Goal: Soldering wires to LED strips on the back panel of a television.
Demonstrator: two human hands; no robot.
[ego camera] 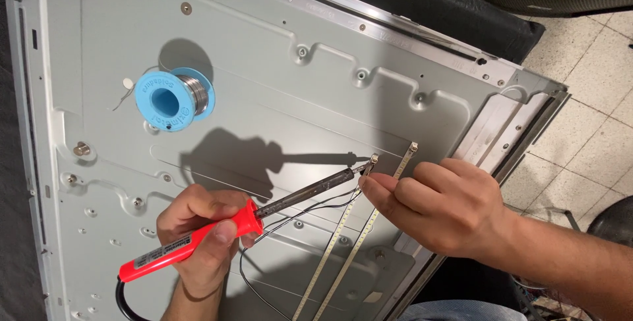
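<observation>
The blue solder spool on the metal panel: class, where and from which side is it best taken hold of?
Probably by the blue solder spool's two flanges, across its width, coming from above. It lies tilted on the metal panel with one flange and the open core facing up, clear of both hands, so the rims are free to pinch.

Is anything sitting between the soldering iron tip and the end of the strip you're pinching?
Nothing visible does. The soldering iron in the left hand reaches the strip end, which the right hand pinches. The thin black wires run below the barrel.
</observation>
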